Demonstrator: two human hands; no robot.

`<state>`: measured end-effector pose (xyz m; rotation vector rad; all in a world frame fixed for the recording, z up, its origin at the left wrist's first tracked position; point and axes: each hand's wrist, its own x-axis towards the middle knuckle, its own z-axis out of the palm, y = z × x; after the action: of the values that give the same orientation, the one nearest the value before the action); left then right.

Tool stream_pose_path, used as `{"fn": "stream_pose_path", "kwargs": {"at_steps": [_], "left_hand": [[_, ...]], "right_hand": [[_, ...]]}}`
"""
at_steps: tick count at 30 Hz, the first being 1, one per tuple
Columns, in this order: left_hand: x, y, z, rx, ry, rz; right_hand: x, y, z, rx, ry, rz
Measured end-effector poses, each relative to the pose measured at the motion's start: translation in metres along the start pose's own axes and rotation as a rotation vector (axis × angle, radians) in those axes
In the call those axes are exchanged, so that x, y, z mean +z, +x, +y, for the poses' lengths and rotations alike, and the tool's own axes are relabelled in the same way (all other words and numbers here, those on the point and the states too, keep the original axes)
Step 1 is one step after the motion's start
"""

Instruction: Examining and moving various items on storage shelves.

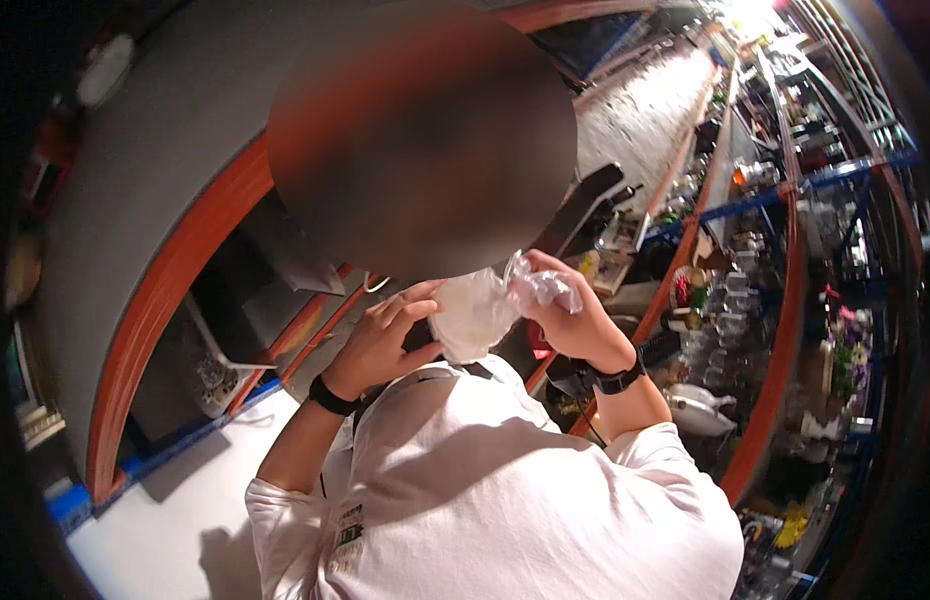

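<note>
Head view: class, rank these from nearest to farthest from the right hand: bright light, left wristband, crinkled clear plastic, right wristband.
1. Crinkled clear plastic: in the grasp of the right hand.
2. Right wristband: black, just behind that hand.
3. Left wristband: black, across on the other arm.
4. Bright light: beyond the shelves, top right.

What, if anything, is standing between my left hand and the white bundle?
Nothing visible: the fingertips of your left hand appear to touch the left side of the white bundle. The gathered translucent plastic lies on the opposite side, at your right hand.
</note>
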<state>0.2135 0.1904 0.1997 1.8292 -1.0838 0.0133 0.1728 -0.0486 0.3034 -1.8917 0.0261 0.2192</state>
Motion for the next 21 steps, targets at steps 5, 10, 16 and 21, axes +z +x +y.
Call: {"fn": "stream_pose_path", "kwargs": {"at_steps": [5, 10, 16, 21], "left_hand": [[0.039, -0.015, -0.033, -0.313, -0.200, -0.038], [0.080, -0.066, -0.095, -0.537, -0.212, -0.104], [0.126, -0.152, -0.162, -1.005, -0.116, -0.028], [0.147, -0.197, -0.177, -1.440, -0.155, 0.121]], "right_hand": [[-0.045, 0.006, 0.064, -0.021, 0.308, 0.230], [-0.094, 0.008, 0.181, 0.124, 0.141, 0.397], [-0.134, 0.013, 0.368, 0.388, 0.210, 0.495], [-0.157, 0.018, 0.524, 0.473, -0.098, 0.536]]}}
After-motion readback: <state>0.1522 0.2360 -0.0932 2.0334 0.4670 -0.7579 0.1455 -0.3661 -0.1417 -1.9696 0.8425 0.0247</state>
